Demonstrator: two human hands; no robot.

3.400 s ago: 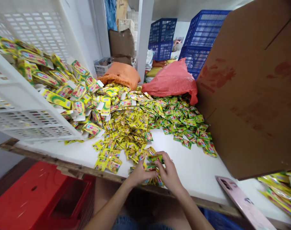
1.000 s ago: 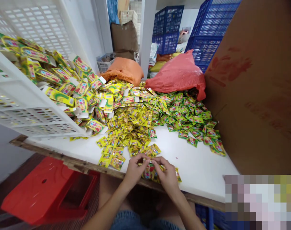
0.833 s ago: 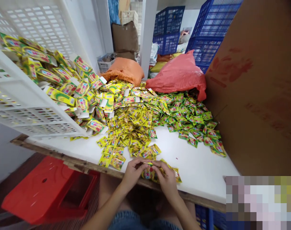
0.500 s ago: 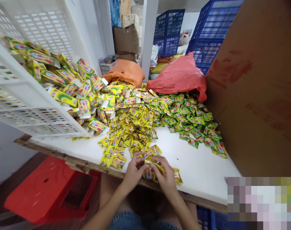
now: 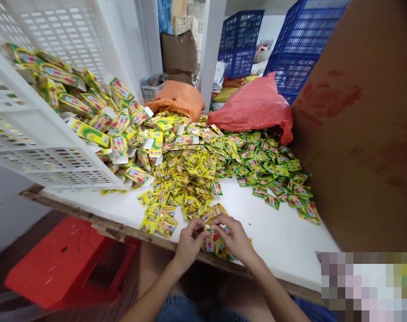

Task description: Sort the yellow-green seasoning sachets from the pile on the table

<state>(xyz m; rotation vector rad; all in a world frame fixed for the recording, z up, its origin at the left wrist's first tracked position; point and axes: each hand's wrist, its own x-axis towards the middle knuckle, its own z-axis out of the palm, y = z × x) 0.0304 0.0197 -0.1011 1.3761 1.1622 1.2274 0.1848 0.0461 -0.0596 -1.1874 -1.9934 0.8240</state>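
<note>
At the table's front edge my left hand [image 5: 189,243] and my right hand [image 5: 235,238] face each other, fingers curled and thumbs close together. Between them they pinch a small yellow candy packet [image 5: 209,241] with a pink and green print; the fingers partly cover it. More yellow packets [image 5: 226,253] lie beneath my right hand. Just beyond the hands, a heap of yellow packets [image 5: 186,183] spreads over the white table. To its right are green packets [image 5: 260,165], and to its left many yellow printed small boxes [image 5: 119,147], several with open white flaps.
A tilted white perforated crate [image 5: 52,129] spills the small boxes from the left. Behind the heap lie an orange sack [image 5: 178,98] and a red sack [image 5: 253,107]. A large cardboard box [image 5: 360,134] walls the right side. Below left stands a red stool [image 5: 59,264].
My right hand has shifted slightly, its fingers now arched over the packet and nearer the left fingertips. More of the packet's printed face shows between the hands. The camera view has moved a little.
</note>
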